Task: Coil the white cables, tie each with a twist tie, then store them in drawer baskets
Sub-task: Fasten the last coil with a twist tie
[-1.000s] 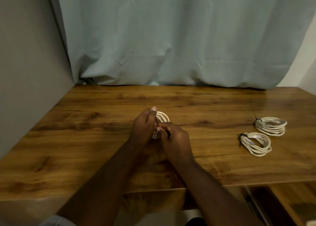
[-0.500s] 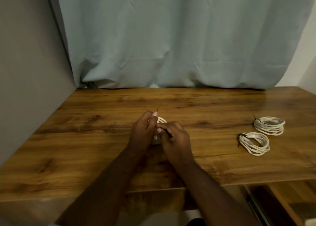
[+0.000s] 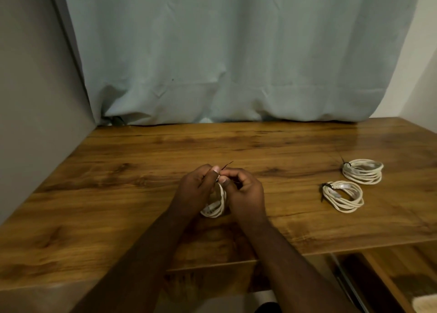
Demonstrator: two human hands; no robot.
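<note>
Right then, your left hand [image 3: 195,189] and right hand [image 3: 244,189] met over the middle of the wooden worktop [image 3: 118,194], both curled in a close grip around a coiled white cable [image 3: 216,206]. The coil stood roughly upright between your palms, its lower loops showing beneath your hands and just above the worktop. Your fingertips pinched a thin black twist tie [image 3: 227,165] at the top of the coil, one end of it poking up and to the right past your thumbs. Off to your right, well apart from your hands, two finished coils lay flat on the worktop: the nearer coil [image 3: 343,195] and the farther coil [image 3: 363,174], each bound with a dark tie on its left side. A pale blue curtain [image 3: 236,52] hung behind the worktop's far edge.
</note>
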